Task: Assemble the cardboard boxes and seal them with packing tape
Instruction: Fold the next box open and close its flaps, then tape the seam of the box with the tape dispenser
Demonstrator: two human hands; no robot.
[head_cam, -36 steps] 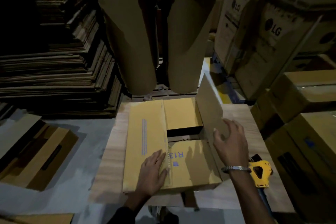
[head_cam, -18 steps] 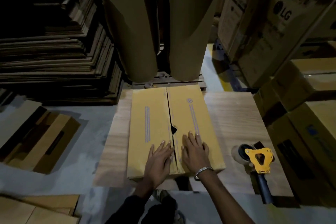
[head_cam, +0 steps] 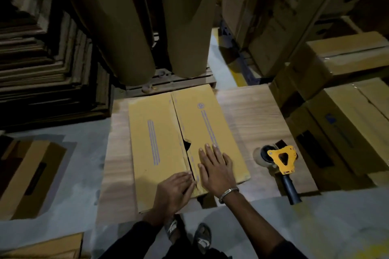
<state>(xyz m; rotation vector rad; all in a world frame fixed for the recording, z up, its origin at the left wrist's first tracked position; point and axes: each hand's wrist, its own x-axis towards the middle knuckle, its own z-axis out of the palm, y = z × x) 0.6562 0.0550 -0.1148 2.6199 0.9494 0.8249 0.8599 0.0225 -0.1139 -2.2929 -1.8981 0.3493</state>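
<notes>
At the bottom centre of the frame, the left hand (head_cam: pixel 175 190) and right hand (head_cam: pixel 214 166) lie flat with straight fingers on the two closed flaps of the cardboard box (head_cam: pixel 160 143), either side of its gaping centre seam. The box sits mid-frame on a wooden table (head_cam: pixel 250 111), with the yellow tape dispenser (head_cam: pixel 281 162) apart at its right. Two brown paper rolls (head_cam: pixel 147 23) stand beyond, at the top.

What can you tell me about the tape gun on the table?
The tape gun lies on the wooden table, right of the box and apart from it. It has a yellow, seemingly metal frame with a triangular cutout, a roll of tan tape beside the frame, and a dark handle that points toward the person and overhangs the table's near edge. Neither hand touches it; both are on the box.
</notes>
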